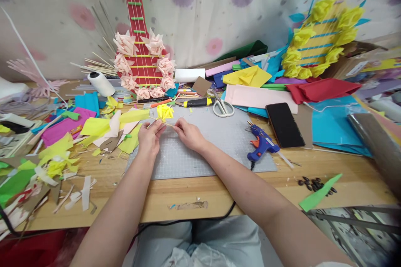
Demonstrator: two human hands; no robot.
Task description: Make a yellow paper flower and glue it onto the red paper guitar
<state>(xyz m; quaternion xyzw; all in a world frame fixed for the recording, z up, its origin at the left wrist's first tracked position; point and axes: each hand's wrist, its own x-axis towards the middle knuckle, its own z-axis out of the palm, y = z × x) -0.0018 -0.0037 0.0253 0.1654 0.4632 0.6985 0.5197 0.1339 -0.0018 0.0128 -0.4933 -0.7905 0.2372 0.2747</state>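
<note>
A small yellow crepe-paper flower [164, 112] stands up from the fingers of my left hand [149, 137], which are closed around its base. My right hand [189, 133] pinches a thin pale strip [169, 125] that runs across to the flower's base; whether it is paper or a stick I cannot tell. Both hands are just above the grey cutting mat [200, 162]. Scissors [223, 107] and a black-and-yellow utility knife [198, 102] lie beyond my right hand. A blue glue gun [262, 142] rests on the mat's right side.
A red paper guitar [140, 60] with pink flowers leans at the back; a yellow one [318, 46] stands right. Paper scraps [59, 160] cover the table's left. A phone [285, 125], folded paper sheets [335, 125] and dark beads [316, 184] lie right. A black cord hangs along the front edge.
</note>
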